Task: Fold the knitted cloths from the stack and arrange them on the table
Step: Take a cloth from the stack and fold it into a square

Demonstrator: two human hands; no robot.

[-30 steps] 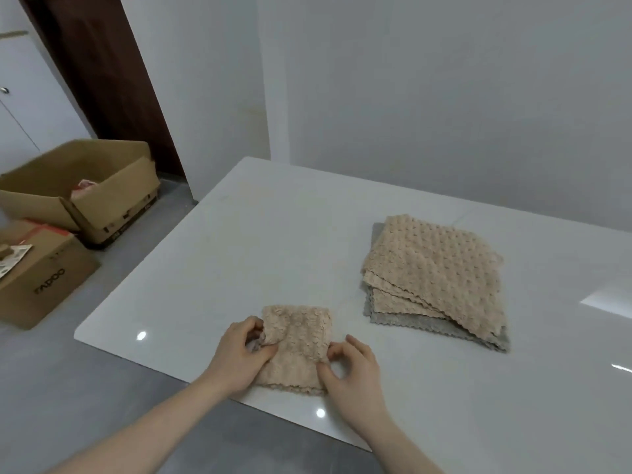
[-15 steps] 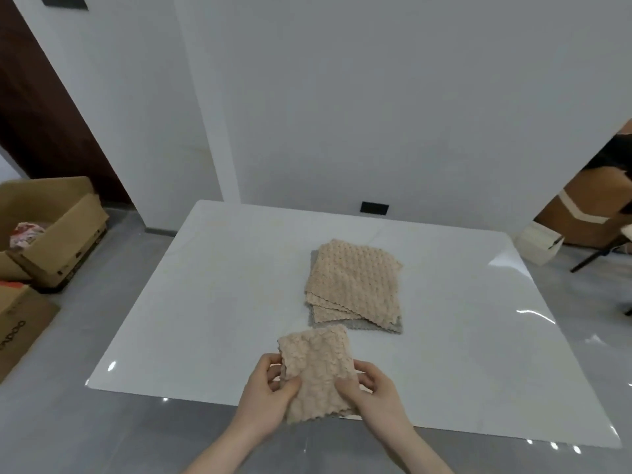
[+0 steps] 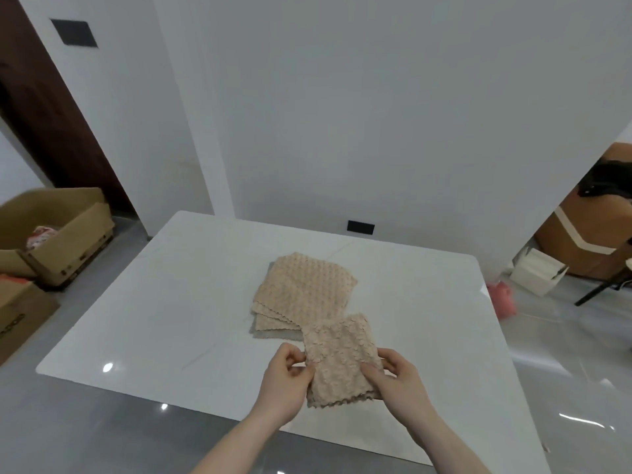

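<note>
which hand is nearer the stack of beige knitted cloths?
Left, marginally. The left hand grips the folded beige cloth just below the stack; the right hand grips its other edge, below and right of the stack.

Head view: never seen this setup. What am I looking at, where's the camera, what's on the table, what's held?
No machine here: a person works with two bare hands. The single camera is worn on the head and looks forward and down. The left hand and the right hand each pinch a side of a folded beige cloth, held just above the near part of the white table. Behind it a stack of cloths lies on the table: beige ones over a grey one. Cardboard boxes stand on the floor at left.
</note>
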